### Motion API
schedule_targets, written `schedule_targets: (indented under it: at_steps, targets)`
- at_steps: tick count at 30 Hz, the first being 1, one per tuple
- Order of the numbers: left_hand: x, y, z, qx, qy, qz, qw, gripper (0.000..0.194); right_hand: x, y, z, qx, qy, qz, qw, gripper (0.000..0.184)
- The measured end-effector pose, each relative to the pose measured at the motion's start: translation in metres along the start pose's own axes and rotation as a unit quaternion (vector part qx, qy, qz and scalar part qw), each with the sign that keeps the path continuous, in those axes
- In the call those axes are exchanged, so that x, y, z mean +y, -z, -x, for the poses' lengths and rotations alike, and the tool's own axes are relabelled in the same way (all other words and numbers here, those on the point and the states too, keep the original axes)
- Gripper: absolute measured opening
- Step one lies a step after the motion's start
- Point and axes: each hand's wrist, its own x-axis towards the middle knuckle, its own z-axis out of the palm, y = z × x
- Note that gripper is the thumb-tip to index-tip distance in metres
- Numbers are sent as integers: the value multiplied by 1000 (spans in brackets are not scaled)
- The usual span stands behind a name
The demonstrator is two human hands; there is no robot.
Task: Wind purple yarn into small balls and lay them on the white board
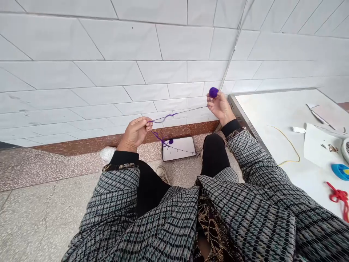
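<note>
White tiled wall [109, 40], speckled floor [29, 218], pale table [261, 112]

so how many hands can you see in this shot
2. The left hand pinches a purple strand; the right hand holds a small purple ball near the corner of the white table. No other hands show.

Purple yarn [171, 115] strung between left hand [138, 128] and right hand [217, 103], blocks a straight pass through the middle. Open air above strand; tiled wall [95, 74] stops forward reach. Below: gap between knees [216, 151], partly crossed by hanging purple tangle [163, 141], with white box [181, 145] under it. Surface [261, 116] edge beside right sleeve [245, 149] limits rightward swing. Left side open above floor [40, 207], white ball [107, 154] low near wrist.
</note>
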Motion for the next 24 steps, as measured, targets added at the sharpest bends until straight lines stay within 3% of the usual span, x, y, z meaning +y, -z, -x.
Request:
schedule_targets:
  at_steps: [3,7,11,13,16,19,22,24]
  targets:
    - [-8,-10,14,5,10,91,996,45,11,25,12,3,-31,3,1000,18]
    - [-22,-31,24,28,34,127,991,45,24,58,33,1,-87,10,996,27]
    - [-35,-57,28,37,39,151,987,54,39,73,49,-22,-137,72,988,38]
    - [-38,-69,29,41,30,160,986,59,47,73,51,-57,-156,117,979,29]
    - [-40,-84,32,31,19,182,983,64,61,67,52,-88,-152,212,961,39]
    - [-40,-95,36,16,23,181,983,64,72,55,53,-126,-114,264,949,15]
    - [-40,-102,39,9,34,157,987,63,79,42,52,-208,-92,247,942,41]
    - [-40,-105,40,6,39,141,989,63,85,34,49,-264,-90,267,923,32]
